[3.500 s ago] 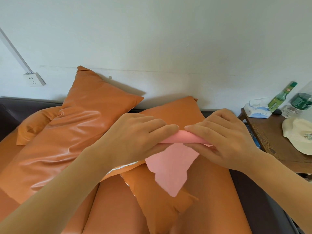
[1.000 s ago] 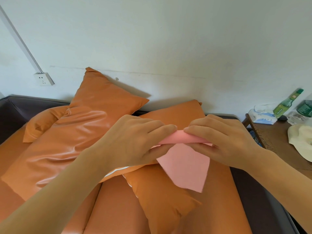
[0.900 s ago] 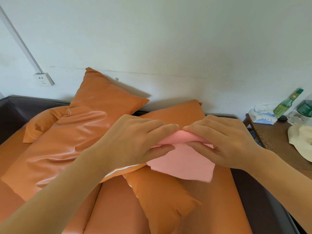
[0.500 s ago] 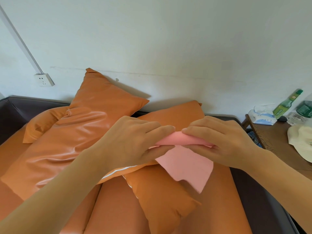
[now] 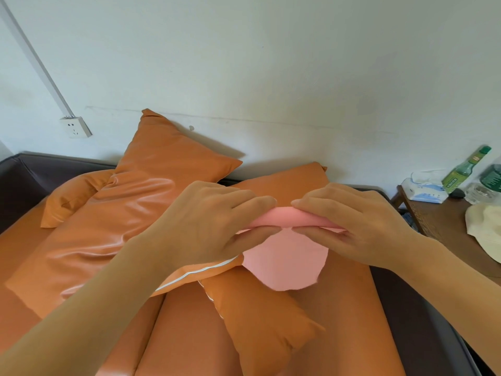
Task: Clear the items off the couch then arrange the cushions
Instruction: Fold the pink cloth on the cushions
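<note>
Two bare hands held a pink cloth (image 5: 284, 256) above an orange couch (image 5: 349, 308), the left hand (image 5: 214, 229) and the right hand (image 5: 360, 226) each pinching the rolled upper edge between curled fingers and thumb, fingertips nearly meeting at the middle. The loose part of the cloth hung below the roll, over the seat. A large orange cushion (image 5: 130, 221) leaned against the white wall (image 5: 271, 63) at left, a smaller orange cushion (image 5: 260, 324) lay tilted on the seat beneath the cloth, and a third cushion (image 5: 292, 177) sat against the backrest behind the hands. On the wooden tabletop (image 5: 439, 226) at right stood a green bottle (image 5: 466, 169), beside a tissue pack (image 5: 423, 191) and a cream hat (image 5: 485, 232)
</note>
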`<state>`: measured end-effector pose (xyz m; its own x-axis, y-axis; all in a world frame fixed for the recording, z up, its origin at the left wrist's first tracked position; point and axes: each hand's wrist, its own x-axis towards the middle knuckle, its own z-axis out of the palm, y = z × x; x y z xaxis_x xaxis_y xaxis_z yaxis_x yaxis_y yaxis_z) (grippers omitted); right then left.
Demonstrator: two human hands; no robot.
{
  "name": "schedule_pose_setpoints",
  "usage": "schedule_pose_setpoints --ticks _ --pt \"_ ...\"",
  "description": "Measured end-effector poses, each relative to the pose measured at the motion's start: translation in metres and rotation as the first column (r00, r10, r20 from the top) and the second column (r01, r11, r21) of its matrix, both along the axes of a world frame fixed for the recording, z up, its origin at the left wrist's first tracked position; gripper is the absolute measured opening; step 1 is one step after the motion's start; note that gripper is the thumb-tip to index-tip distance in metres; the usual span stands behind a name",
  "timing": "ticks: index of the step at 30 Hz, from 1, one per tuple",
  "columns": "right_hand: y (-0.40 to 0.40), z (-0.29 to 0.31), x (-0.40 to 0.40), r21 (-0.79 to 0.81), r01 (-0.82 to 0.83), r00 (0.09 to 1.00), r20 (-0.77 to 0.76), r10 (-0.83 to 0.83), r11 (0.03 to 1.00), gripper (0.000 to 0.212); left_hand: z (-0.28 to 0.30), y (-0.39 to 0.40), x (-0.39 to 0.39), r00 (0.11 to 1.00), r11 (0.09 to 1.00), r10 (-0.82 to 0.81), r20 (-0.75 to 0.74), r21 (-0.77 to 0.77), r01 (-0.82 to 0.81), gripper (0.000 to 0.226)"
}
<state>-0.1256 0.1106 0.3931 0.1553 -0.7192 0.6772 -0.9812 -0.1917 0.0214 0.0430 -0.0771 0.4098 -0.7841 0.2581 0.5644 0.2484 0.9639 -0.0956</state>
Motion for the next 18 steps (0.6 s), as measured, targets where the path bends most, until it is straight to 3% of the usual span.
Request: schedule_pose_setpoints --ticks 5,11,15,18 --pt "-0.0011 0.0019 -0.0001 0.008 0.017 1.000 -0.024 -0.017 1.000 0.029 0.0009 0.0012 0.0012 0.994 0.998 -0.056 -0.090 0.024 0.058 0.038" --pt "-0.0025 0.0036 0.0029 0.061 0.021 0.998 0.052 -0.024 0.998 0.048 -0.0040 -0.0053 -0.0020 0.995 0.997 -0.057 -0.080 0.045 0.061 0.025" --pt "-0.0044 0.0030 0.0016 -0.002 0.021 1.000 0.008 -0.021 1.000 0.032 -0.0045 -0.0050 -0.0015 0.997 0.994 -0.047 -0.062 0.096 0.053 0.027" --pt "-0.0050 0.0028 0.0006 0.038 0.035 0.999 0.004 -0.035 0.999 0.029 -0.0019 -0.0035 -0.0019 0.996 0.993 -0.046 -0.072 0.104 0.053 0.033"
